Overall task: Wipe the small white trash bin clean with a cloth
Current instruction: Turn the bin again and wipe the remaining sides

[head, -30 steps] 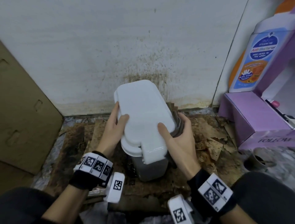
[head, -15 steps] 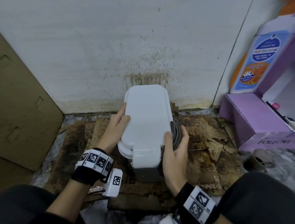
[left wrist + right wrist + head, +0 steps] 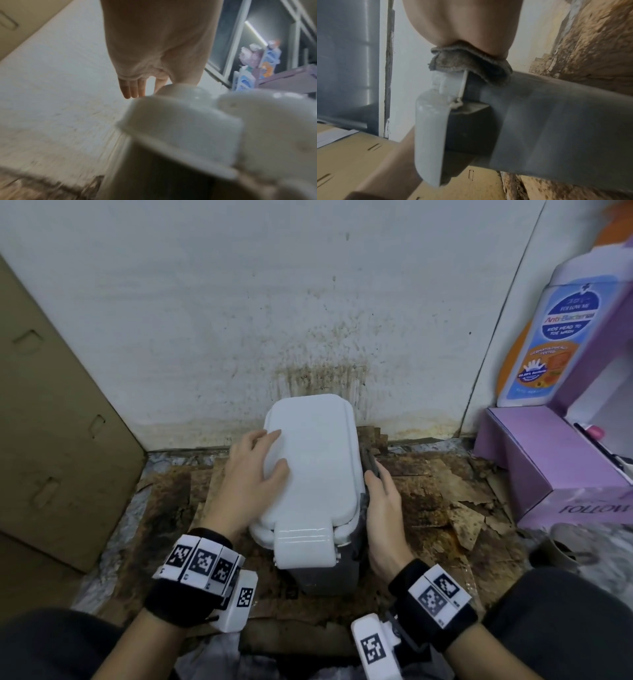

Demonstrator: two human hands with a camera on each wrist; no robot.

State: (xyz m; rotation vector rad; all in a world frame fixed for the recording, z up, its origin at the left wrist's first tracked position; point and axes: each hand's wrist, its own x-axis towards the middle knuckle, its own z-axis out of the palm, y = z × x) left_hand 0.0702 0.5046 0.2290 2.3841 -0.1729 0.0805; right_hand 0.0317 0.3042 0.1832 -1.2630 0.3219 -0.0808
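Observation:
The small bin stands on the floor against the wall, with a white lid over a grey body. My left hand lies on the lid's left edge, thumb on top and fingers nearly straight. The lid looks blurred from below. My right hand lies along the bin's right side and holds a folded grey cloth against it. In the right wrist view the cloth is bunched between my palm and the grey wall, just under the lid's rim. My right fingers are hidden.
Stained, torn cardboard covers the floor under the bin. A tall cardboard sheet leans at the left. A purple box with a large wash bottle stands at the right. The wall behind is spattered brown.
The bin has turned from slanted to square and sits closer to the wall. My right hand slid with the cloth to the bin's right side. My left hand moved further onto the lid.

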